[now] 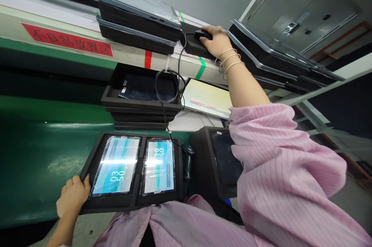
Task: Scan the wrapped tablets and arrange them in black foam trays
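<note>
My right hand (pixel 216 41) is closed over a black computer mouse (pixel 200 35), which sits on a black foam block (pixel 193 47) on the raised shelf. Down on the green work surface, my left hand (pixel 72 196) grips the left edge of a black foam tray (pixel 136 191), thumb on top. Two tablets lie in that tray's compartments, a larger left tablet (pixel 116 165) and a smaller right tablet (pixel 159 165), both with lit screens and glossy film. Just right of the tray stands a dark corded device (pixel 188 163), apparently a barcode scanner.
Stacked foam trays (pixel 142 109) hold a dark tablet behind the work tray. Another tray stack (pixel 200 162) stands at the right. Boxed tablets (pixel 139 14) and more trays (pixel 267 53) line the shelf (pixel 130 59). A looped cable (pixel 157 86) hangs in front.
</note>
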`<state>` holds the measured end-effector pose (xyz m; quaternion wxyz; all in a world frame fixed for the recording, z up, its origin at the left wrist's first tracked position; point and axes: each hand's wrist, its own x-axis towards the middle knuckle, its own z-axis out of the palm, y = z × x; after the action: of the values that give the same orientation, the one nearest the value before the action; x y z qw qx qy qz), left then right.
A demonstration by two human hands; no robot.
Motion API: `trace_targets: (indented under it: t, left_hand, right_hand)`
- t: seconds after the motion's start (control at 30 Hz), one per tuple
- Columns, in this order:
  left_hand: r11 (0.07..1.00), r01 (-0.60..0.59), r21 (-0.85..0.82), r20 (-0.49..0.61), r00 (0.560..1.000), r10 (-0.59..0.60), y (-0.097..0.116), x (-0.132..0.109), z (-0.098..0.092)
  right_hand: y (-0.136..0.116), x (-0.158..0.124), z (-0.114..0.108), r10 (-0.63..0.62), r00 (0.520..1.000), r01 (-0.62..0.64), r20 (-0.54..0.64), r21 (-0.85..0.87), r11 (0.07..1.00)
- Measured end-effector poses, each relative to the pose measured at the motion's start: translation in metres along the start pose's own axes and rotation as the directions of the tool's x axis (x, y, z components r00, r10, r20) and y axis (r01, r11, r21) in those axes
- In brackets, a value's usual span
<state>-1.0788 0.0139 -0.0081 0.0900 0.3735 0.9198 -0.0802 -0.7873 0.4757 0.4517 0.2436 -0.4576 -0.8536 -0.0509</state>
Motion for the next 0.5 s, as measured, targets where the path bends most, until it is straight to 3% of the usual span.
trace_targets:
  t: [0.2,0.5]
  left_hand:
    - [0.999,0.033,-0.043,0.034,0.999,-0.031,0.0004,-0.0008,-0.0013]
    - [1.000,0.022,-0.007,-0.020,1.000,-0.022,0.0015,-0.0025,-0.0008]
  right_hand:
    - [0.0039,0.0020,0.0008,0.014,1.000,-0.014,-0.004,0.014,1.000]
    - [0.0020,0.0032,0.0041,0.031,0.998,-0.031,-0.049,-0.002,1.000]
